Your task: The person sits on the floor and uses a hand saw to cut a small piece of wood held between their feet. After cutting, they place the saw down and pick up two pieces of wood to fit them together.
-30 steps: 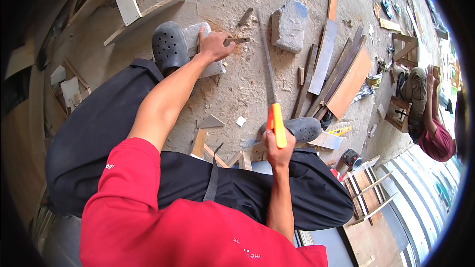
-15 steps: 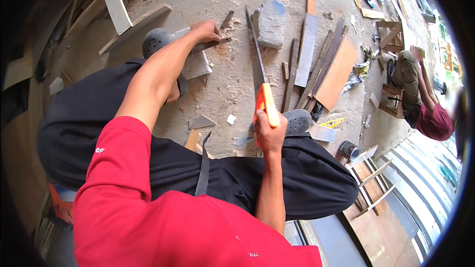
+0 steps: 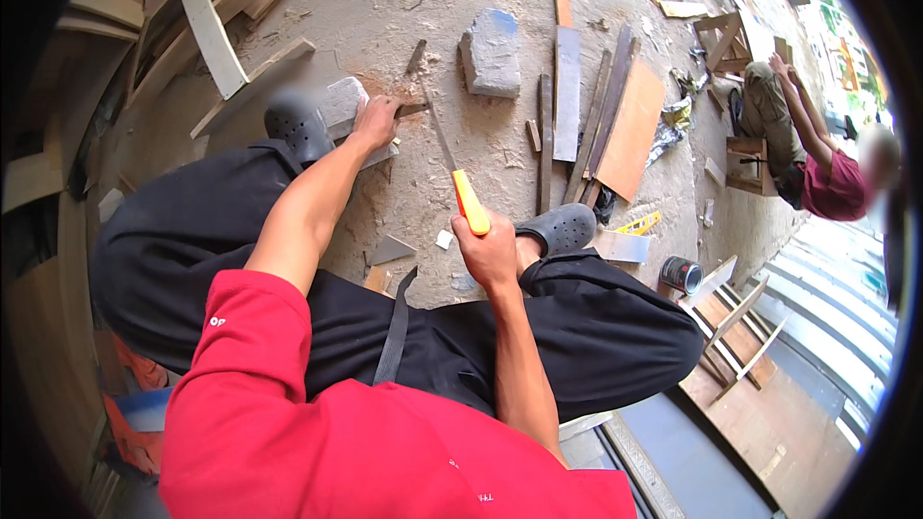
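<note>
My left hand [image 3: 378, 119] is closed on a narrow dark wood strip [image 3: 411, 110], pressing it down over a pale concrete block [image 3: 344, 104] by my left shoe. The far end of the strip sticks out past the block. My right hand [image 3: 490, 248] grips the orange-yellow handle of a hand saw [image 3: 468, 200]. Its thin blade slants up and left, lying against or just beside the strip's free end; whether the teeth touch it I cannot tell. Past the strip, a short dark offcut [image 3: 415, 57] lies on the floor.
Another concrete block [image 3: 492, 56] stands beyond the saw. Several boards [image 3: 631, 130] lie to the right, with a yellow level [image 3: 639, 223] and a paint can [image 3: 681, 275] nearer. A co-worker [image 3: 803, 139] sits at far right. Planks [image 3: 210, 29] lean at upper left.
The saw has moved left, from beside the far block to the end of the wood strip. My left hand still holds the strip. The whole view has shifted slightly.
</note>
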### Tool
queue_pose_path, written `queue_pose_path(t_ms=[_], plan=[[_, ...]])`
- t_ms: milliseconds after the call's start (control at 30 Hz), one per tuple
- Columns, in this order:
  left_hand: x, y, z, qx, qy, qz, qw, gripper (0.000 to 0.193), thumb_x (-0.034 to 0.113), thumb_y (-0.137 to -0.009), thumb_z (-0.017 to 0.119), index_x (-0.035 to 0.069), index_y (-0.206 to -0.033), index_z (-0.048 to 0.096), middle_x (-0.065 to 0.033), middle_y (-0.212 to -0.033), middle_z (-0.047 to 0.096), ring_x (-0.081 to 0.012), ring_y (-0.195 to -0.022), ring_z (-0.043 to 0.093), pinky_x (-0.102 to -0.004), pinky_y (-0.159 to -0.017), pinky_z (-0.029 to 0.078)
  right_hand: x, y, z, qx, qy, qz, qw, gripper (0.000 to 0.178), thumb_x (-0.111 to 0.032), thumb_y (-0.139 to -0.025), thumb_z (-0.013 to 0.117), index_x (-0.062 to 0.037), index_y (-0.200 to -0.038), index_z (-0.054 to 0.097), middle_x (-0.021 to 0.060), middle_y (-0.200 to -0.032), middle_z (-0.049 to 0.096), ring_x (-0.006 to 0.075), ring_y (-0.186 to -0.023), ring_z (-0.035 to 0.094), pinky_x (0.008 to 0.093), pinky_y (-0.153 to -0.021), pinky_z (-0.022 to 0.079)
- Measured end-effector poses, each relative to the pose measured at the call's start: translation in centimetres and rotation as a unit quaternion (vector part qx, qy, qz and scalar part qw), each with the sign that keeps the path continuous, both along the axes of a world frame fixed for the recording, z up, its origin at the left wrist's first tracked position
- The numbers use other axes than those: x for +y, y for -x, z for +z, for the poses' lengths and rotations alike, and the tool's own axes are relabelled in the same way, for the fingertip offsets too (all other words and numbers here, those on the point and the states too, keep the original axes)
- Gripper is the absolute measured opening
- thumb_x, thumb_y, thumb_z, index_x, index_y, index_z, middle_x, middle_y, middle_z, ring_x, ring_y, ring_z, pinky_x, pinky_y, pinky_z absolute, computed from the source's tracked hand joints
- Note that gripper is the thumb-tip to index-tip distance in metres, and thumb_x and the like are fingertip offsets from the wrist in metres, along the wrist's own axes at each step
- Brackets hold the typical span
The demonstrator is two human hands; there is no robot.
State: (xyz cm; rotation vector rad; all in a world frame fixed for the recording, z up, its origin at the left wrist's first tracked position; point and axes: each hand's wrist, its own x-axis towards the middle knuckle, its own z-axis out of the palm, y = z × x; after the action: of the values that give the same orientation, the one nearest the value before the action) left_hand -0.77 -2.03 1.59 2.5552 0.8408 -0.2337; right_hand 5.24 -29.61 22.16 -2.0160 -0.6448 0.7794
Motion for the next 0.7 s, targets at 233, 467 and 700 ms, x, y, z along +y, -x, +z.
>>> queue_pose_path(t_ms=[233,467,700], plan=[[-0.9,1.7,-0.4,-0.037,-0.047,-0.028,0.998,0.046,0.027,-0.088,0.063,0.013,-0.13,0.051,-0.0066,-0.139,0.048,-0.0289,-0.136,0.037,-0.0607,-0.112,0.019,0.1,1.4,-0.3,-0.011,0.013,0.008,1.0,0.022,-0.02,-0.081,0.064,0.0016,-0.077,0.061,0.02,-0.065,0.059,0.035,-0.058,0.058,0.041,-0.057,0.045],[-0.6,1.5,0.2,0.013,0.0,-0.003,1.0,0.046,0.033,-0.088,0.063,0.013,-0.128,0.052,-0.0053,-0.142,0.046,-0.0285,-0.138,0.033,-0.0655,-0.109,0.021,1.0,2.6,-1.3,-0.008,0.033,0.024,0.999,0.02,-0.019,-0.082,0.064,0.0008,-0.079,0.063,0.0175,-0.063,0.059,0.029,-0.055,0.058,0.0384,-0.056,0.045],[-0.2,0.6,0.1,0.017,0.025,0.031,0.999,0.037,0.034,-0.088,0.063,0.009,-0.115,0.058,-0.0126,-0.121,0.057,-0.0314,-0.128,0.044,-0.0666,-0.108,0.021,2.0,3.6,-3.4,-0.02,0.024,0.018,0.999,0.021,-0.019,-0.082,0.064,0.0009,-0.078,0.062,0.0178,-0.062,0.058,0.0284,-0.053,0.057,0.038,-0.054,0.045]])
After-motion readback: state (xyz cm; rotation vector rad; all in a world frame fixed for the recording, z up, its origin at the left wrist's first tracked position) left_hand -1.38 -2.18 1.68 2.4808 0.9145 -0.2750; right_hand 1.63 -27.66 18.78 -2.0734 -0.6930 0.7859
